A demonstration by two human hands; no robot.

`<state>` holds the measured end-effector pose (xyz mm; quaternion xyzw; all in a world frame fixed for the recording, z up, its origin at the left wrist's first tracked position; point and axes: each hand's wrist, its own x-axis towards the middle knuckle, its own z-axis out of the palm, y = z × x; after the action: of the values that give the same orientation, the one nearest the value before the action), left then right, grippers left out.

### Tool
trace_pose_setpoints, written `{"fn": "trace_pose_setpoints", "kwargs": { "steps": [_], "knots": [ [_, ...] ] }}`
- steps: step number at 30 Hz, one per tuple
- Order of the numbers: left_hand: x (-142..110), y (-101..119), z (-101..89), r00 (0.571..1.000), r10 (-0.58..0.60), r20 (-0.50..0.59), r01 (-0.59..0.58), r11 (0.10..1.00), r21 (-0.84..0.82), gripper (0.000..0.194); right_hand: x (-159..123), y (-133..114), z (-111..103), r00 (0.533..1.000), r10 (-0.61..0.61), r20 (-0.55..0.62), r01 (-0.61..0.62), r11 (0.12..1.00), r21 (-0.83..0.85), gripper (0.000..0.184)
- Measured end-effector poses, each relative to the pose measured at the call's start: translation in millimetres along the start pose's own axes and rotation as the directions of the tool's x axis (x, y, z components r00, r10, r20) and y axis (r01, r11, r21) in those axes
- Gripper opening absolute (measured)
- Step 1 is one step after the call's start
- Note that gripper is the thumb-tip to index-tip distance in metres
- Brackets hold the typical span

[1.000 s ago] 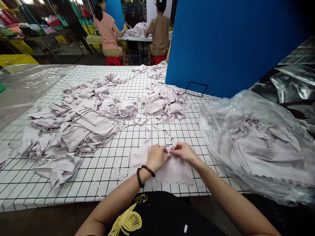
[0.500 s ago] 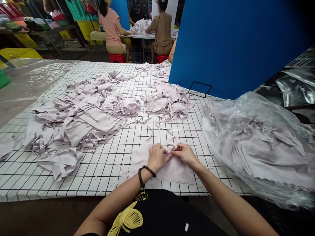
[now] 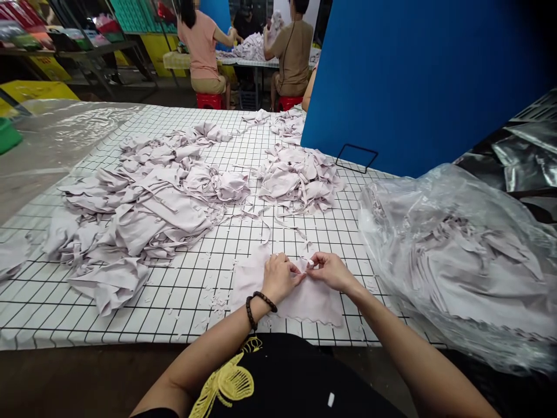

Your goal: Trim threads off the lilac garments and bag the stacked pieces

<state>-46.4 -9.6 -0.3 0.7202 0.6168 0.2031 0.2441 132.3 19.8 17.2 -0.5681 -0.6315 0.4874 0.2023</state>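
Pale pink cloth (image 3: 300, 302) lies flat on a big table (image 3: 174, 325) with black lines. A tall blue board (image 3: 418, 81) stands past the cloth, off to its right. One clear bag (image 3: 435, 183) sits to the cloth's right. A big messy heap (image 3: 148, 215) is to its left, and a smaller heap (image 3: 300, 177) is past its far side. The cloth's long way goes side to side, and its wavy edge faces the person's black top (image 3: 291, 377). The left hand (image 3: 279, 278) lies on the cloth; I can't tell if it pinches. Just beside it, the right hand (image 3: 333, 271) squeezes a tiny pale bit (image 3: 310, 264). Little scraps (image 3: 215, 303) lie by the cloth's left edge.
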Motion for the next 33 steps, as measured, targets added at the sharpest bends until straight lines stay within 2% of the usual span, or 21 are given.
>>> {"fn": "trace_pose_setpoints", "kwargs": {
  "steps": [2, 4, 6, 7, 9, 11, 12, 14, 16, 17, 18, 20, 23, 25, 27, 30, 33],
  "knots": [
    [0.5, -0.3, 1.4, 1.0, -0.007, 0.008, 0.007, 1.0, -0.007, 0.022, 2.7, -1.8, -3.4, 0.999, -0.026, 0.038, 0.029, 0.996, -0.089, 0.01],
    [0.4, 0.3, 2.1, 1.0, -0.009, 0.015, 0.009, 1.0, -0.019, 0.021, 8.7, -1.8, -5.8, 0.997, -0.011, 0.081, 0.019, 0.995, -0.101, 0.012],
    [-1.3, 2.1, -0.8, 1.0, -0.018, 0.0, 0.018, 0.999, -0.042, 0.019, 17.9, -2.3, -9.7, 0.992, 0.072, 0.101, -0.064, 0.995, -0.08, 0.016],
    [-2.9, 3.3, -4.3, 0.999, -0.024, -0.025, 0.022, 0.998, -0.062, 0.02, 23.5, -4.0, -12.5, 0.99, 0.12, 0.074, -0.113, 0.99, -0.089, 0.018],
    [-7.4, 5.3, -15.9, 0.994, -0.018, -0.107, 0.004, 0.992, -0.129, 0.028, 36.6, -13.0, -18.1, 0.985, 0.139, -0.103, -0.156, 0.971, -0.179, 0.02],
    [-12.5, 4.8, -30.7, 0.982, 0.004, -0.19, -0.052, 0.968, -0.246, 0.028, 52.2, -30.6, -18.5, 0.95, 0.006, -0.313, -0.112, 0.94, -0.322, 0.017],
    [-14.7, 3.1, -37.7, 0.979, 0.001, -0.206, -0.071, 0.941, -0.332, 0.024, 61.0, -42.0, -14.7, 0.933, -0.08, -0.35, -0.065, 0.921, -0.383, 0.014],
    [-17.2, -4.2, -47.5, 0.988, -0.069, -0.134, -0.02, 0.82, -0.572, 0.022, 80.6, -66.8, 2.1, 0.948, -0.189, -0.257, 0.052, 0.887, -0.458, 0.012],
    [-16.7, -15.7, -50.1, 0.984, -0.167, 0.058, 0.145, 0.579, -0.802, 0.028, 102.4, -89.2, 28.3, 0.974, -0.202, -0.1, 0.126, 0.857, -0.499, 0.016],
    [-15.5, -22.3, -49.3, 0.967, -0.197, 0.16, 0.233, 0.436, -0.869, 0.03, 113.4, -98.0, 42.5, 0.979, -0.19, -0.073, 0.124, 0.841, -0.527, 0.019],
    [-14.1, -29.1, -47.8, 0.946, -0.215, 0.242, 0.301, 0.302, -0.905, 0.032, 124.2, -104.8, 56.3, 0.981, -0.179, -0.07, 0.111, 0.828, -0.549, 0.021],
    [-11.3, -41.7, -45.1, 0.913, -0.225, 0.34, 0.367, 0.089, -0.926, 0.035, 143.7, -113.1, 79.1, 0.981, -0.163, -0.103, 0.077, 0.821, -0.565, 0.025],
    [-9.0, -55.5, -46.7, 0.888, -0.173, 0.427, 0.408, -0.135, -0.903, 0.042, 166.2, -116.8, 97.3, 0.981, -0.149, -0.126, 0.064, 0.854, -0.517, 0.023],
    [-9.0, -61.0, -50.5, 0.878, -0.109, 0.467, 0.437, -0.22, -0.872, 0.047, 177.4, -117.6, 99.1, 0.983, -0.124, -0.134, 0.05, 0.89, -0.453, 0.019],
    [-9.7, -64.4, -53.7, 0.874, -0.067, 0.482, 0.451, -0.263, -0.853, 0.051, 186.6, -118.8, 93.8, 0.99, -0.074, -0.121, 0.026, 0.934, -0.356, 0.013],
    [-10.1, -67.1, -55.2, 0.873, -0.039, 0.486, 0.453, -0.306, -0.837, 0.056, 196.6, -121.7, 74.5, 0.999, 0.005, -0.032, -0.01, 0.988, -0.156, 0.006],
    [-9.3, -68.1, -55.1, 0.866, -0.036, 0.499, 0.461, -0.33, -0.824, 0.058, 199.9, -125.1, 47.1, 0.995, 0.022, 0.094, -0.026, 0.998, 0.05, 0.005]
  ]
}}
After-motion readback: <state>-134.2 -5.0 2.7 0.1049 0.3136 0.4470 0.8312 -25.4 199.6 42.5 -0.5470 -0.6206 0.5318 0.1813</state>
